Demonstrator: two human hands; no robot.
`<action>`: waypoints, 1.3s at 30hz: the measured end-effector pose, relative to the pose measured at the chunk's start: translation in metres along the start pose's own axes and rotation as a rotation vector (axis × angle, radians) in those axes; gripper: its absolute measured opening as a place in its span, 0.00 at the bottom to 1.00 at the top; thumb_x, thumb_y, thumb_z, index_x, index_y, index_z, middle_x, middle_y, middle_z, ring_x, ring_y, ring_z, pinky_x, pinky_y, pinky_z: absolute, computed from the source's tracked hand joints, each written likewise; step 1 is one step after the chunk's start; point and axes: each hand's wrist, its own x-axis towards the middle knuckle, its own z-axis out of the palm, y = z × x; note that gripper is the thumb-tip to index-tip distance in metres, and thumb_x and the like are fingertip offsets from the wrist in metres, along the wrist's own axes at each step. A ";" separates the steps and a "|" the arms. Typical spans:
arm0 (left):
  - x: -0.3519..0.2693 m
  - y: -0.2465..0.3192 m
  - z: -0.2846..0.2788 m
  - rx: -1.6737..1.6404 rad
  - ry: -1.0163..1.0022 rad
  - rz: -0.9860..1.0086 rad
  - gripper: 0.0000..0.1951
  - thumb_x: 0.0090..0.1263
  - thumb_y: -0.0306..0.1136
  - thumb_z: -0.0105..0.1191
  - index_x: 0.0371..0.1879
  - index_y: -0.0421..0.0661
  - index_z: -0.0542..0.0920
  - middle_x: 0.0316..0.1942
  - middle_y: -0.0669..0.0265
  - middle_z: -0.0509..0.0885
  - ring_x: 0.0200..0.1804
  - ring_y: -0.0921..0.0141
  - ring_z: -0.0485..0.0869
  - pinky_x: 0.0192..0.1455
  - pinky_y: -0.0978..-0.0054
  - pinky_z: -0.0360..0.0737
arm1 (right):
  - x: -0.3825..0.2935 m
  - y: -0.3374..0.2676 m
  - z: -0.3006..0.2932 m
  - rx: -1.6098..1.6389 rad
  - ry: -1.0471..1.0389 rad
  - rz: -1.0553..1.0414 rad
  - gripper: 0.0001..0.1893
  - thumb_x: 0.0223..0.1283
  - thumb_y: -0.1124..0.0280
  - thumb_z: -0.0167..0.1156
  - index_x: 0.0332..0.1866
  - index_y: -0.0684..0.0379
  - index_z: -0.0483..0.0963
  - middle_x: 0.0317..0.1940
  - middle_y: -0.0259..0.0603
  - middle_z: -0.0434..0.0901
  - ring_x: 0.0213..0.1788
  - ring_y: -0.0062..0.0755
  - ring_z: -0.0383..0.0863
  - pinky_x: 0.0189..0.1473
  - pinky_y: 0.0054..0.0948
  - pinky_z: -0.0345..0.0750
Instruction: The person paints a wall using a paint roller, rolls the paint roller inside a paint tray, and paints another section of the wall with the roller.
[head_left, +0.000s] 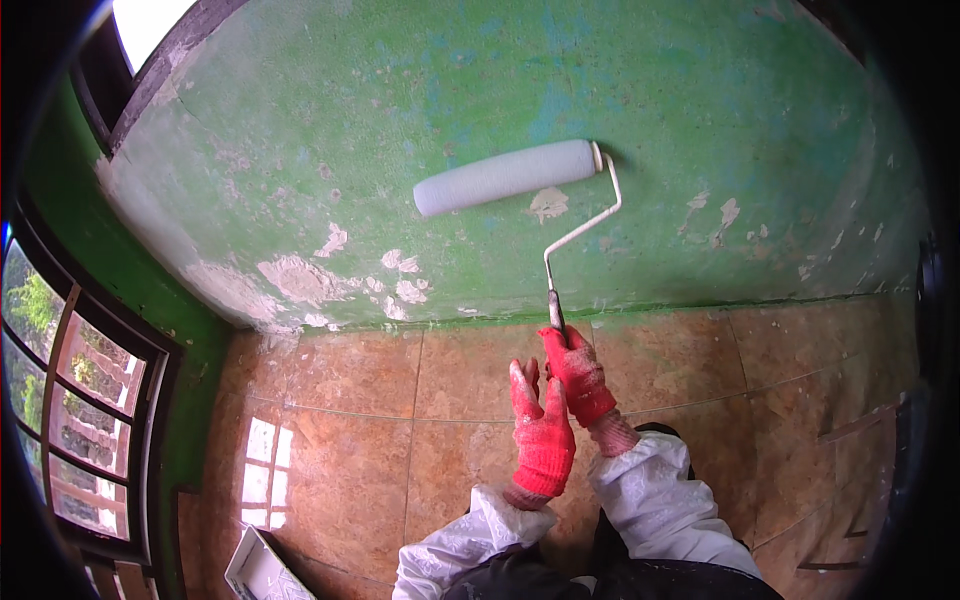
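A paint roller (506, 176) with a long pale sleeve and a bent wire frame lies against the green wall (675, 127), tilted up to the right. My right hand (577, 375), in a red knit glove dusted with white, grips its handle. Just below and to the left, my left hand (541, 435) in a matching glove has its fingers apart; whether a fingertip touches the handle's lower end cannot be told. Whitish bare patches (300, 279) mark the wall's lower left, and blue traces show higher up.
A paint tray (259, 566) with white residue stands on the brown tile floor (345, 465) at the lower left. Beside it, a dark-framed paned window or door (94, 397) is set in the left wall. Another dark frame (161, 71) borders a bright opening at the upper left.
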 end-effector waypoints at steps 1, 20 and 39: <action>-0.001 -0.007 0.000 0.008 -0.007 0.041 0.32 0.71 0.29 0.47 0.70 0.42 0.46 0.67 0.52 0.60 0.68 0.63 0.61 0.67 0.70 0.62 | -0.005 0.019 0.002 -0.020 0.006 -0.040 0.12 0.63 0.68 0.49 0.51 0.51 0.71 0.37 0.41 0.74 0.36 0.38 0.77 0.35 0.36 0.75; -0.019 -0.005 -0.030 0.474 -0.044 0.153 0.31 0.71 0.29 0.45 0.70 0.41 0.47 0.67 0.50 0.60 0.68 0.61 0.63 0.66 0.71 0.63 | -0.060 0.137 0.053 -0.059 -0.019 0.123 0.19 0.56 0.71 0.56 0.54 0.58 0.67 0.40 0.49 0.75 0.36 0.49 0.78 0.35 0.42 0.76; 0.058 0.088 -0.055 0.192 -0.079 0.390 0.32 0.71 0.26 0.46 0.70 0.40 0.46 0.67 0.49 0.60 0.68 0.61 0.63 0.66 0.68 0.62 | 0.075 -0.276 0.013 0.406 0.183 -0.034 0.16 0.59 0.52 0.54 0.36 0.55 0.69 0.13 0.30 0.63 0.09 0.24 0.63 0.11 0.29 0.65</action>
